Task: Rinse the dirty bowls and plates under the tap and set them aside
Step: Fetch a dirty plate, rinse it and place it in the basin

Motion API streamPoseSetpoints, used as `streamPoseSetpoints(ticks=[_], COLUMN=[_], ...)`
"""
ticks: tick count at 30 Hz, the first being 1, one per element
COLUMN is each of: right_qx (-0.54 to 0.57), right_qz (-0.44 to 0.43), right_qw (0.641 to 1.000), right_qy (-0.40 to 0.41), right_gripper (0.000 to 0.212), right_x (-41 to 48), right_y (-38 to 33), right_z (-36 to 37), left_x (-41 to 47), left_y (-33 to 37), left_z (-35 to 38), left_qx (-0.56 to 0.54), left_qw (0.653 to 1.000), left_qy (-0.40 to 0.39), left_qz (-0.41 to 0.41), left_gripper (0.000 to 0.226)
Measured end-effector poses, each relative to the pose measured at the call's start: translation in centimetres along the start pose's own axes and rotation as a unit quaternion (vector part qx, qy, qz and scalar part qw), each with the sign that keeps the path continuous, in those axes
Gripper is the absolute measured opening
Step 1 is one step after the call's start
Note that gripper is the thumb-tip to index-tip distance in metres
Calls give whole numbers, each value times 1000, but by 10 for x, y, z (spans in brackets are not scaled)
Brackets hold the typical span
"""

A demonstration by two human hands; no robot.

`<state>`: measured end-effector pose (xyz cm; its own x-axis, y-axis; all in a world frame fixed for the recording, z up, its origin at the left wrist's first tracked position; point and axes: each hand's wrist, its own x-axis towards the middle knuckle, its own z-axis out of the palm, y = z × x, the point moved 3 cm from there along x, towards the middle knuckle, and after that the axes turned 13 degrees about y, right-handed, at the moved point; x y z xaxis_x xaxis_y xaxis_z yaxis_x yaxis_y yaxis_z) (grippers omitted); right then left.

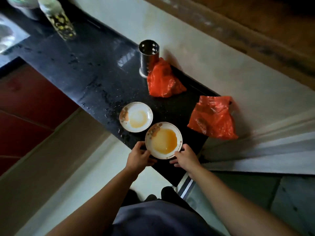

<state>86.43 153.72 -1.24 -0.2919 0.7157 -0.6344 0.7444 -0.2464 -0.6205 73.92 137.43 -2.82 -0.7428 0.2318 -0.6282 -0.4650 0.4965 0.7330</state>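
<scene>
Two white plates with gold rims and brown flower prints sit on the black counter point(95, 77). The near plate point(163, 140) holds a pool of orange liquid. My left hand point(139, 156) grips its left rim and my right hand point(185, 157) grips its right rim, fingers tucked under the edge. The far plate point(136, 117) lies just beyond and to the left, stained with a pale orange ring, nearly touching the near one. Neither hand touches it.
A perforated steel utensil holder point(148, 57) stands at the back of the counter. Two crumpled orange plastic bags point(162, 80) point(213, 117) lie to the right. A patterned bottle point(58, 19) stands far left, beside the steel sink point(8, 34). The counter is wet with droplets.
</scene>
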Motion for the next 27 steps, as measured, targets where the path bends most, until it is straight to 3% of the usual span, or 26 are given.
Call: streamPoseSetpoints(ticks=[6,13,23,27], right_qx=[-42,-83,-185,-242], right_qz=[-56,-98,-197,-251], right_qw=[996,985,946,914], right_qy=[-62,-112,-180,-204], right_gripper=[13,13,12,12], right_x=[-30,-74,-118,-126], right_y=[-40,-106,-216,-272], right_z=[51,172,370,445], left_x=[-12,12,71,114], left_y=[-7,-15,-15,-16], left_z=[-75,-205,-397,-457], left_qx=[-70,-130,-247,-291], left_qw=[997,985,948,924], left_qy=[45,109,192,231], left_qz=[-6,-17,-60,-94], left_gripper=[23,18,18,15])
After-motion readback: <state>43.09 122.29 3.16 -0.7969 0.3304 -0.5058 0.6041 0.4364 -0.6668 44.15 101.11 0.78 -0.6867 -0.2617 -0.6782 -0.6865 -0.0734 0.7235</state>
